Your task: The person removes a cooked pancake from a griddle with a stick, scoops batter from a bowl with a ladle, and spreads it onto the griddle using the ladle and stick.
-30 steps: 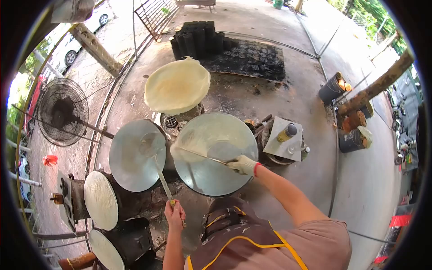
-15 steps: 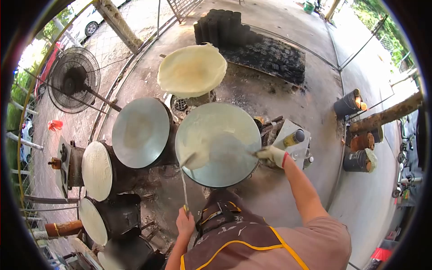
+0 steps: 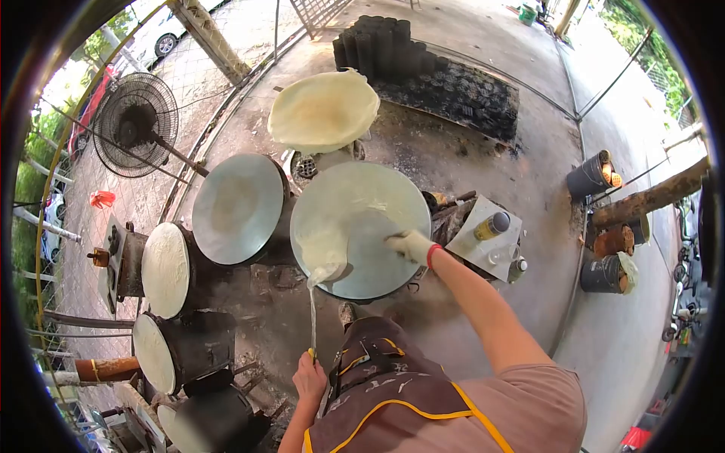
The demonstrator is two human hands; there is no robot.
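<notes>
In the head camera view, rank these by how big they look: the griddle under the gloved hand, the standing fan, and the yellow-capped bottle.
1. Griddle
2. Standing fan, though it stands farther off at the warped edge, so its true size is unsure
3. Bottle

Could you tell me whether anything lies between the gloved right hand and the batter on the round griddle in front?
Nothing visible does. The right hand rests on the round griddle beside the batter, with only bare griddle surface between them.

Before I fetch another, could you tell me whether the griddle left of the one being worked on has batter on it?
No, that griddle shows bare metal.
</notes>
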